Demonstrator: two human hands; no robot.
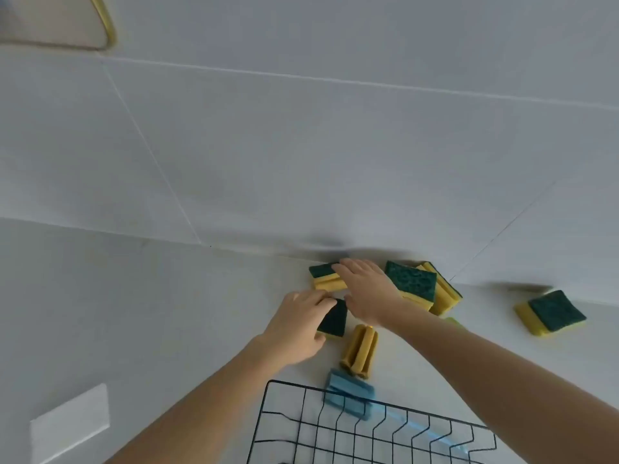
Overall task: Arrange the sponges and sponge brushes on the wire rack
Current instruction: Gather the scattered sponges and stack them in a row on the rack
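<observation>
Several yellow sponges with green scouring tops lie on the white counter by the wall. My left hand (296,324) grips one green-topped sponge (334,319). My right hand (366,289) rests flat on another sponge (324,277) near the wall, fingers spread. Two more sponges (418,284) are stacked to the right of my right hand, and a single sponge (551,313) lies further right. A yellow sponge brush head (360,349) and a blue sponge brush (350,393) lie just behind the black wire rack (268,410) at the bottom edge.
The white tiled wall (301,145) rises right behind the sponges. A white rectangular plate (70,423) sits at the lower left. A yellow-edged object (100,25) shows at the top left corner.
</observation>
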